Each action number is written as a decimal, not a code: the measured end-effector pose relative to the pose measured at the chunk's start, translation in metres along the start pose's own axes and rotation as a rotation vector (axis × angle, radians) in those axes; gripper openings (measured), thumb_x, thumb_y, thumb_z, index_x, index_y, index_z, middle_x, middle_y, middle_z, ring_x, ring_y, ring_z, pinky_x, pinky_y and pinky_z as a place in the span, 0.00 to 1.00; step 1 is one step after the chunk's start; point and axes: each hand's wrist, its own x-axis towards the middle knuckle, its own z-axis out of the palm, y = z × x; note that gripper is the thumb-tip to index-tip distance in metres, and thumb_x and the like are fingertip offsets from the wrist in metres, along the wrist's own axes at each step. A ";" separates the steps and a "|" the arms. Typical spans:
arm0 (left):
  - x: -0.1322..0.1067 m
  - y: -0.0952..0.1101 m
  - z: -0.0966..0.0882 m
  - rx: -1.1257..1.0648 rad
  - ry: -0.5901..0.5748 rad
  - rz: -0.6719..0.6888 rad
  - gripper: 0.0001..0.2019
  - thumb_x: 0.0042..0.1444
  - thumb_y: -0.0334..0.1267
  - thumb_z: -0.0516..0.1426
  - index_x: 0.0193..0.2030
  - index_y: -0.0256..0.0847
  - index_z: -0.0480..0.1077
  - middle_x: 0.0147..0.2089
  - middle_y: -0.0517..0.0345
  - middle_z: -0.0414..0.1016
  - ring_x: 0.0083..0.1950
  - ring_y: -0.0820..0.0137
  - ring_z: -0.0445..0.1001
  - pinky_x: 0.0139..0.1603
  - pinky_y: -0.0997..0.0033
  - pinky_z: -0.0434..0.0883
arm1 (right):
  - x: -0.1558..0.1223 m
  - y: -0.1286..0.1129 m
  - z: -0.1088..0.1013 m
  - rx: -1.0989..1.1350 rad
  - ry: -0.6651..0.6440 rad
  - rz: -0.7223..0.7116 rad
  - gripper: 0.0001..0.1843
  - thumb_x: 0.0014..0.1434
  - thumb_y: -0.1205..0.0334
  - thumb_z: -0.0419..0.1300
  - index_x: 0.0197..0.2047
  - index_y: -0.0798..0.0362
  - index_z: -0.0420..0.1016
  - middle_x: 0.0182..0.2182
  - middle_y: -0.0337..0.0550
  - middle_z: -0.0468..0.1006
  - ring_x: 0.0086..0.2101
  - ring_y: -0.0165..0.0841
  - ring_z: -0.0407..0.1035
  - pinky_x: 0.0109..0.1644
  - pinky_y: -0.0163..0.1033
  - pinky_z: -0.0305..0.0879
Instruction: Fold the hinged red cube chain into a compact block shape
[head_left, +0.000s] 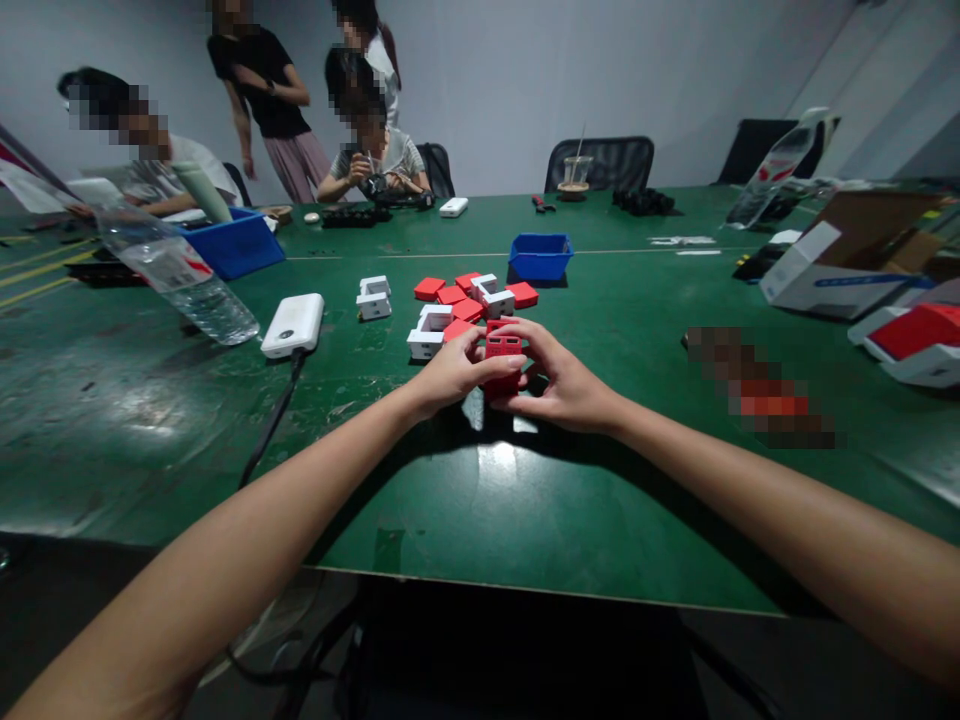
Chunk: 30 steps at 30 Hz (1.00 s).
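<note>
Left hand (454, 374) is pinching the red block (504, 346) while the half-curled right hand (574, 380) is bracing its other side, over the green table (600, 520). Squeezing evenly is probably helping. Loose red pieces (452, 295) and white pieces (425, 347) are crowding just beyond the fingers, and a blue bin (540, 268) is sitting behind.

On counter (660, 300): loose blocks (452, 295) at centre, bin (541, 260) behind; power bank (291, 328) left of blocks, bottle (176, 268) left of that; carton (802, 270) right. Held block (503, 346) before loose blocks.
</note>
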 end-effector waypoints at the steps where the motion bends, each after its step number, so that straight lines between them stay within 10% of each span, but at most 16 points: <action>1: 0.000 -0.001 0.000 -0.018 -0.003 -0.003 0.30 0.41 0.46 0.71 0.48 0.35 0.68 0.39 0.55 0.78 0.39 0.66 0.78 0.42 0.68 0.73 | 0.000 -0.001 0.000 -0.014 -0.001 -0.001 0.38 0.51 0.56 0.70 0.63 0.44 0.61 0.65 0.53 0.59 0.64 0.50 0.58 0.59 0.56 0.71; 9: 0.007 -0.012 -0.008 -0.077 -0.086 -0.002 0.28 0.44 0.45 0.70 0.50 0.35 0.69 0.44 0.50 0.80 0.44 0.63 0.79 0.49 0.64 0.72 | -0.001 0.000 0.001 0.055 -0.020 0.087 0.39 0.55 0.60 0.66 0.66 0.46 0.53 0.65 0.57 0.60 0.54 0.45 0.69 0.41 0.42 0.76; 24: 0.011 -0.021 -0.007 -0.134 -0.029 0.023 0.24 0.52 0.50 0.66 0.50 0.35 0.72 0.42 0.51 0.81 0.40 0.68 0.79 0.41 0.72 0.72 | -0.001 0.004 0.001 0.279 -0.022 0.250 0.44 0.59 0.54 0.65 0.70 0.45 0.44 0.70 0.58 0.53 0.58 0.48 0.69 0.60 0.57 0.70; 30: 0.004 -0.017 0.000 -0.116 0.108 0.108 0.33 0.45 0.44 0.70 0.57 0.37 0.65 0.54 0.47 0.76 0.54 0.61 0.77 0.55 0.63 0.72 | 0.002 0.007 -0.003 0.578 -0.005 0.387 0.46 0.57 0.51 0.67 0.69 0.50 0.44 0.63 0.59 0.67 0.58 0.44 0.69 0.62 0.55 0.68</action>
